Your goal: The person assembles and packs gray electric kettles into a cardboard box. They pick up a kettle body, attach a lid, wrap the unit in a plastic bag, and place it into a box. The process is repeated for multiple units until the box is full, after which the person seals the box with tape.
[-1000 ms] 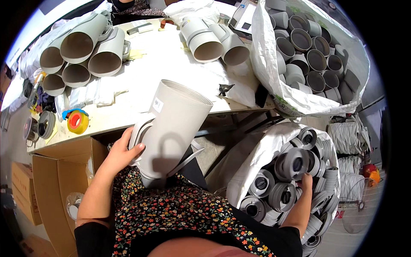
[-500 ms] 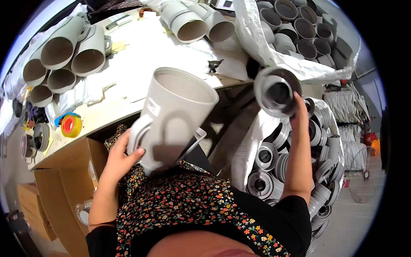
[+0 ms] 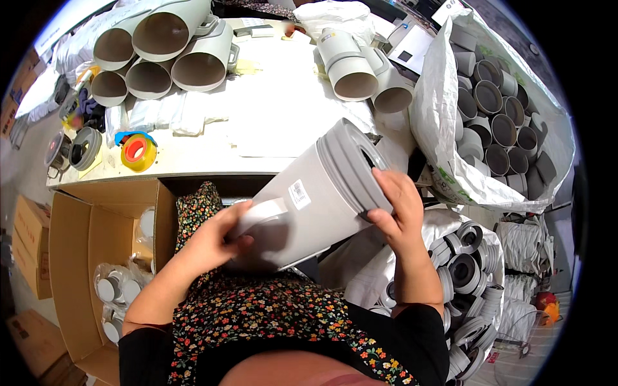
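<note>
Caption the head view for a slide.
Tilted mug, left hand at its handle, right hand on its lid; open carton at left.

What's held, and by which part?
The left hand holds the tall grey mug by its handle; the right hand grips the grey lid at its mouth, by the edge.

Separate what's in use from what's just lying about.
In use:
gray mug in the left hand
gray lid at its mouth, in the right hand
likely, the sack of lids

Apparently lying about:
tape roll
brown cartons, far left
</note>
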Demonstrator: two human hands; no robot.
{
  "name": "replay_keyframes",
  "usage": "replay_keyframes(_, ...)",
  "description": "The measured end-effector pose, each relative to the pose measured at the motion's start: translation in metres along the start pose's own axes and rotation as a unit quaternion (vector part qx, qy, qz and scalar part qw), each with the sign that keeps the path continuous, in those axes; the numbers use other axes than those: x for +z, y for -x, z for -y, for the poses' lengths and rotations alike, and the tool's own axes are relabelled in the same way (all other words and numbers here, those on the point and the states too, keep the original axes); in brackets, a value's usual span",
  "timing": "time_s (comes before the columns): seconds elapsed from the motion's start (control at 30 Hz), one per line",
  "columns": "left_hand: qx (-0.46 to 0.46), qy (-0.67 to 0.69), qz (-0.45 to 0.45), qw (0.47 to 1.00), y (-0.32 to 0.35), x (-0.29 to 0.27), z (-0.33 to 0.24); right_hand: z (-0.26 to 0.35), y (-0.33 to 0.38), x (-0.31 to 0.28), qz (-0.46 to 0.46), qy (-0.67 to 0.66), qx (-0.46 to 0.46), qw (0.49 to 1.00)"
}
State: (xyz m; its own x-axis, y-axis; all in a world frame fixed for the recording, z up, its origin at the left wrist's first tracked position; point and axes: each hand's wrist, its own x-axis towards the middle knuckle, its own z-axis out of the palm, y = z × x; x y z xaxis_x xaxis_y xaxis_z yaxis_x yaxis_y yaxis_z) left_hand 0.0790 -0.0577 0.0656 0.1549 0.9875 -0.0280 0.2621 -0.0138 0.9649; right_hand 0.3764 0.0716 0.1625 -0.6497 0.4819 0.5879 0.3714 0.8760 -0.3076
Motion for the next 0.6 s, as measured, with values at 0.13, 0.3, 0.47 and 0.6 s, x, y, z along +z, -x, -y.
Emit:
replay_keyframes(0.13,0.068,-0.047,-0.030,0.996,-0.018,-0.012,0.021,-0.003,-0.001,0.001,0.007,-0.018,0.013,1.000)
replay_keyframes(0.3,0.095,-0.092,-0.013,0.991,-0.028,-0.015,0.025,-0.002,-0.005,0.002,0.066,-0.017,0.029,0.997)
replay_keyframes(0.47,0.075,-0.067,0.009,0.995,-0.033,-0.016,0.033,-0.007,-0.002,-0.002,0.080,-0.016,0.029,0.996)
replay_keyframes(0.6,-0.014,-0.034,0.016,0.999,-0.047,-0.028,0.047,-0.009,0.006,-0.003,0.073,-0.031,-0.048,0.996)
